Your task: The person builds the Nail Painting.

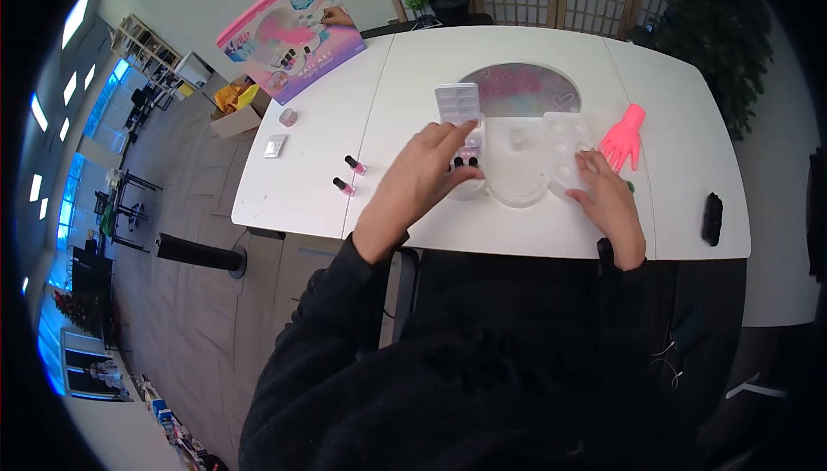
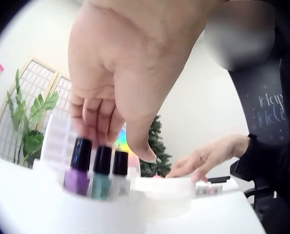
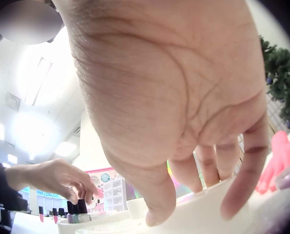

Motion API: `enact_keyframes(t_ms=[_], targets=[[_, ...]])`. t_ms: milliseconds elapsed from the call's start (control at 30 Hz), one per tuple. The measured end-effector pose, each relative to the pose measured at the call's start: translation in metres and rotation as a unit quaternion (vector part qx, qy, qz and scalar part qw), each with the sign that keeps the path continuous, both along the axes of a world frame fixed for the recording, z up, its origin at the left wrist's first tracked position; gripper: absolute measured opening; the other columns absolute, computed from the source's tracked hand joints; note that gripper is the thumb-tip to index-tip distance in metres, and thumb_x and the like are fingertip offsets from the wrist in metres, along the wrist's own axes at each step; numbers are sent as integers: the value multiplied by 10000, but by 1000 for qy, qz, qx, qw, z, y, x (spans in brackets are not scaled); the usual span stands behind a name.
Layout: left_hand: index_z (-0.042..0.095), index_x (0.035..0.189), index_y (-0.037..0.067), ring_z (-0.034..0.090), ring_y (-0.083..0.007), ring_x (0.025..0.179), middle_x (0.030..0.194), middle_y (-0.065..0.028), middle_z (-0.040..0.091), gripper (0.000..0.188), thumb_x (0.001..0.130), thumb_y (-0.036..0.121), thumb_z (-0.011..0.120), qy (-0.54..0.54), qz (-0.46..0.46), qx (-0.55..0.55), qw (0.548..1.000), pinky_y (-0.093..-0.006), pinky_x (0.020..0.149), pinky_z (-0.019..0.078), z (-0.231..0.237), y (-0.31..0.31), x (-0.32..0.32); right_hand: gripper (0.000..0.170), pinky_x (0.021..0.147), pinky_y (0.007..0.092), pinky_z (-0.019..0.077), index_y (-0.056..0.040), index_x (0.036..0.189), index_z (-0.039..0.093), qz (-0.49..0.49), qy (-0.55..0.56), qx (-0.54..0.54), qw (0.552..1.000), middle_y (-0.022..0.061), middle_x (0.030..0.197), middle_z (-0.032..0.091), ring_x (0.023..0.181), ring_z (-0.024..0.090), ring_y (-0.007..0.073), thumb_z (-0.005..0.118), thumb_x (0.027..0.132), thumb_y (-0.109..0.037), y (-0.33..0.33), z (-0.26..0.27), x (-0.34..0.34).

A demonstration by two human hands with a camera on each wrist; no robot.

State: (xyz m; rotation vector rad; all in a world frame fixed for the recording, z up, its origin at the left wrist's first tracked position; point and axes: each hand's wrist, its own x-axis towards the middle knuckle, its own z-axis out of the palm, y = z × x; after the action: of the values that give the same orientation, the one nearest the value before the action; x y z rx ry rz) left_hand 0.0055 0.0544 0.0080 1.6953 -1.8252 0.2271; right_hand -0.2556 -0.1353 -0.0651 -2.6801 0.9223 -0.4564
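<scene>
My left hand (image 1: pixel 422 165) is over the left side of a white nail-art station (image 1: pixel 517 191), its fingers reaching down behind black-capped nail polish bottles. Purple (image 2: pixel 77 180), teal (image 2: pixel 101 185) and clear (image 2: pixel 119 184) bottles stand there in the left wrist view. A clear sectioned lid (image 1: pixel 457 102) stands raised just beyond these fingers. My right hand (image 1: pixel 610 199) rests on the white palette with round wells (image 1: pixel 564 139) at the station's right, fingers spread and thumb at its near side. Neither hand shows anything held.
A half-round mirror (image 1: pixel 525 87) backs the station. To the right lie a pink model hand (image 1: pixel 624 137) and a black case (image 1: pixel 711 219). Two pink polish bottles (image 1: pixel 345 186), a small packet (image 1: pixel 274 146), a little jar (image 1: pixel 289 117) and the kit box (image 1: pixel 297 36) are at the left.
</scene>
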Motion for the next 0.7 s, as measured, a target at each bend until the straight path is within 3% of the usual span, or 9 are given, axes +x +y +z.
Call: enact_keyframes(t_ms=[67,200,267,333,400,533,600,700], targets=[[673,1258,13,657,-338,951,1040,-157,687,459,844,136,828,37,58,18,997,-411,858,539,25,22,5,593,999,462,518,-5,1395,600,8,-13,10,1000,117,1486,537,1255,621,334,789,877,-224,-3,-4,0],[694,1214,-4,687,-327,950,1074,-162,698,367,871,81,795,16,215,44,975,-401,834,557,9,65,69,587,1004,462,520,-3,1397,597,9,5,-18,1000,116,1485,537,1268,612,341,784,882,-214,-2,0,1],[675,1265,12,691,-322,928,1116,-161,691,500,801,89,845,-51,304,84,948,-400,823,566,-16,94,101,578,1005,462,520,3,1392,599,-3,0,17,1000,115,1484,538,1289,598,343,781,884,-203,3,6,2],[669,1281,24,689,-304,910,1118,-157,690,590,740,103,892,-28,344,155,926,-396,820,568,-33,115,118,576,1005,464,520,5,1392,599,8,-5,-7,1000,114,1484,539,1302,588,343,781,884,-200,-1,-2,0],[669,1288,35,689,-382,1007,1140,-184,685,632,708,117,907,43,342,185,920,-459,846,559,-50,123,128,575,1005,465,519,6,1391,599,19,-9,-30,999,113,1484,539,1315,578,342,780,884,-197,-2,-2,3],[715,1194,16,722,-343,864,1029,-164,731,499,725,53,881,131,335,160,919,-417,754,574,-59,126,135,578,1007,467,517,8,1391,599,0,4,26,1000,113,1482,543,1337,562,342,785,877,-181,3,9,2],[727,1170,25,723,-326,834,1021,-157,740,443,749,50,863,91,348,148,921,-403,735,572,-56,131,136,578,1009,467,516,8,1391,599,-4,9,43,999,114,1480,546,1342,558,342,785,876,-177,3,7,4],[729,1174,40,722,-314,811,1039,-156,741,420,771,50,845,60,373,154,913,-403,734,569,-36,131,123,577,1012,464,514,11,1389,602,22,-3,-17,1000,121,1477,551,1333,565,343,787,874,-174,-1,-1,3]])
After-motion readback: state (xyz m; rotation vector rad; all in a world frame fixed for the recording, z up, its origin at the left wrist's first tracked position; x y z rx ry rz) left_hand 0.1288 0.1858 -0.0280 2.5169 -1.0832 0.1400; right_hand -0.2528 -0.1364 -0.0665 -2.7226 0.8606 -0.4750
